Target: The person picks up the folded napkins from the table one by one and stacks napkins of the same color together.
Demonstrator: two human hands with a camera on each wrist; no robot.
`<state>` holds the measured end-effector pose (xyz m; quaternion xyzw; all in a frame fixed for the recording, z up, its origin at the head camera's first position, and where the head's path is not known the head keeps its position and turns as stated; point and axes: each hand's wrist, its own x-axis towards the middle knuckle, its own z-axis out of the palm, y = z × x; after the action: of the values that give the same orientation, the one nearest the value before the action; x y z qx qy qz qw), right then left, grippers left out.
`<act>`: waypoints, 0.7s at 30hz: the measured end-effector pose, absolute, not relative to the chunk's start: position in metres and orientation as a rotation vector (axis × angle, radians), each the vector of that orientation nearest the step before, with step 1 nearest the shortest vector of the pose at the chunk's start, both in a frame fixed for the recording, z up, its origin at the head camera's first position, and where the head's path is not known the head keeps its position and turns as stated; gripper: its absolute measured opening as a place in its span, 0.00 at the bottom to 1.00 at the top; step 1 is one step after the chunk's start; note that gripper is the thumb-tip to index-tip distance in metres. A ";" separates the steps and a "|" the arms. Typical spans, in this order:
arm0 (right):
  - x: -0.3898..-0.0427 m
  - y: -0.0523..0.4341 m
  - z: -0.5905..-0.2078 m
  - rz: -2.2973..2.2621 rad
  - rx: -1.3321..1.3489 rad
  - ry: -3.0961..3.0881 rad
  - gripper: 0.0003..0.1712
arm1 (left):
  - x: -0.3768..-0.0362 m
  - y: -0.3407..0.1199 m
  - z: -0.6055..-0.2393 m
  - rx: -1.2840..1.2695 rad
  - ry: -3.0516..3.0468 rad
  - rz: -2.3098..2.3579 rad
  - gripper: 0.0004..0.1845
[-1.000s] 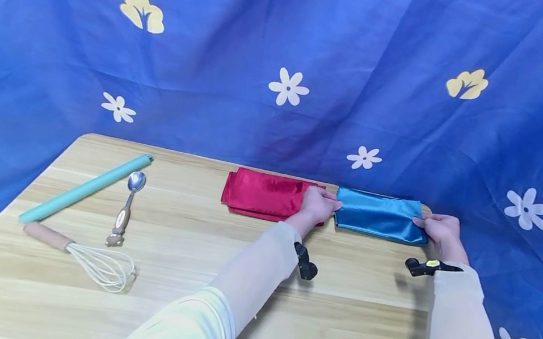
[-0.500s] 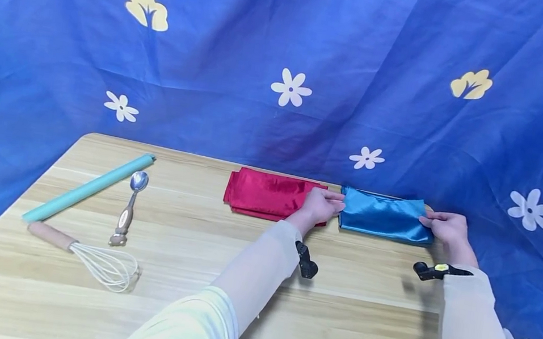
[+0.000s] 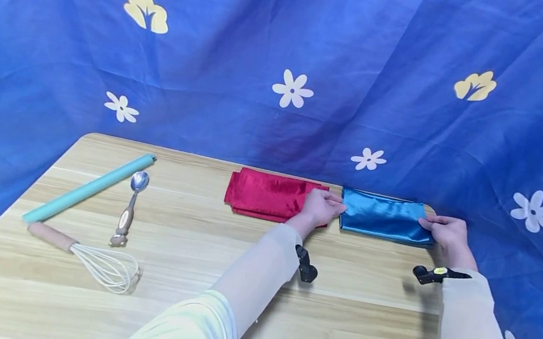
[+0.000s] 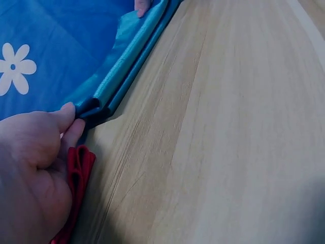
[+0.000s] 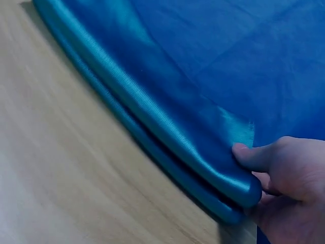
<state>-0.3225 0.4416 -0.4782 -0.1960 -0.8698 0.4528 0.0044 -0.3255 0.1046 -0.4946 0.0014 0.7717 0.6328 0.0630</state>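
Observation:
A folded, shiny teal-blue cloth (image 3: 381, 215) lies at the far right of the table, its layers stacked in a long strip. My left hand (image 3: 319, 207) pinches its left end between thumb and fingers, the wrist lying over the right end of a folded red cloth (image 3: 268, 193). At the other end, my right hand (image 3: 449, 237) grips the teal cloth's right edge, thumb (image 5: 251, 156) on top and fingers partly hidden underneath. In the left wrist view, the red cloth's folded edge (image 4: 80, 173) sits beside my left hand, just short of the teal cloth.
On the left of the wooden table (image 3: 181, 226) lie a turquoise stick-like roll (image 3: 88, 188), a metal spoon (image 3: 128, 211) with a brown handle, and a white-wired whisk (image 3: 104, 268). A blue flowered curtain (image 3: 214, 59) hangs behind the table's back edge.
The right hand has shifted slightly to the right with the teal cloth's end, and the cloth's top looks a little flatter. The left hand keeps its place. The whole view has shifted slightly.

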 end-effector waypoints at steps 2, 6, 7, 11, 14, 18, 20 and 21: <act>-0.322 0.442 -0.479 1.389 -0.584 -2.731 0.34 | -0.327 0.104 -0.495 0.006 2.315 1.931 0.10; -0.321 0.443 -0.483 1.305 -0.610 -2.734 0.30 | -0.330 0.103 -0.496 -0.004 2.305 1.936 0.09; -0.321 0.442 -0.484 1.298 -0.624 -2.726 0.29 | -0.331 0.103 -0.496 -0.004 2.319 1.924 0.09; -0.317 0.440 -0.488 1.281 -0.664 -2.710 0.28 | -0.332 0.104 -0.497 -0.025 2.387 1.847 0.08; -0.316 0.438 -0.488 1.253 -0.663 -2.712 0.27 | -0.334 0.104 -0.497 -0.036 2.400 1.824 0.08; -0.314 0.437 -0.486 1.213 -0.646 -2.735 0.26 | -0.334 0.103 -0.495 -0.043 2.402 1.835 0.07; -0.313 0.437 -0.485 1.198 -0.627 -2.754 0.24 | -0.335 0.103 -0.494 -0.052 2.403 1.850 0.07; -0.313 0.438 -0.484 1.197 -0.615 -2.760 0.23 | -0.335 0.103 -0.493 -0.058 2.399 1.862 0.07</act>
<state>-0.3129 0.4379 -0.4840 -0.2003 -0.8982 0.3896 0.0356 -0.3347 0.1035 -0.4933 -0.0190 0.7887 0.6122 0.0520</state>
